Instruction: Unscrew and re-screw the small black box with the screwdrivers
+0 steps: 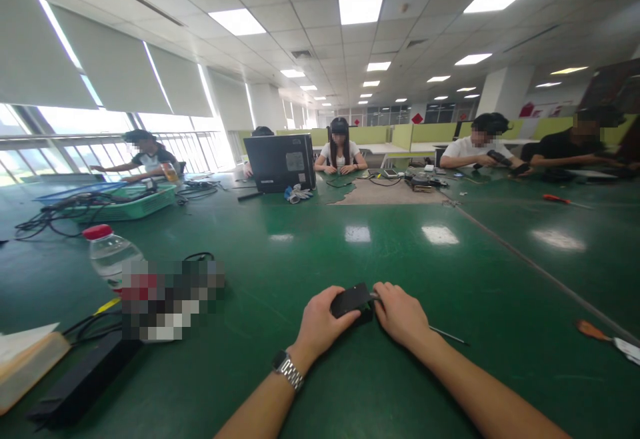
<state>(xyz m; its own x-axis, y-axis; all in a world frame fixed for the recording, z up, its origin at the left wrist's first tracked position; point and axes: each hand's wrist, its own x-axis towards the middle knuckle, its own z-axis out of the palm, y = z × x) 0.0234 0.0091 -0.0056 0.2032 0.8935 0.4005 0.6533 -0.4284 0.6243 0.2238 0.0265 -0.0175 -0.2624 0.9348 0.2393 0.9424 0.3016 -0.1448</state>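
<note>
A green table (350, 252) fills the frame. At lower centre, the left hand (320, 325) clamps a small black box (350, 300) flat against it, steadying it; the right hand (400, 315) closes around a thin screwdriver (447, 335) at the box's edge. Its tip is hidden. A bottle (107, 252) stands lower left, its label blurred.

Two hands, the left hand (320, 325) and the right hand (400, 315), meet on one small black box (350, 300). One water bottle (107, 252) stands on the one green table (350, 245). Two screwdrivers show: an orange-handled one (597, 333) and a red-handled one (563, 200). There is one green basket (135, 202), one black computer case (280, 162), one wristwatch (287, 367), and five other people sit around the table.
</note>
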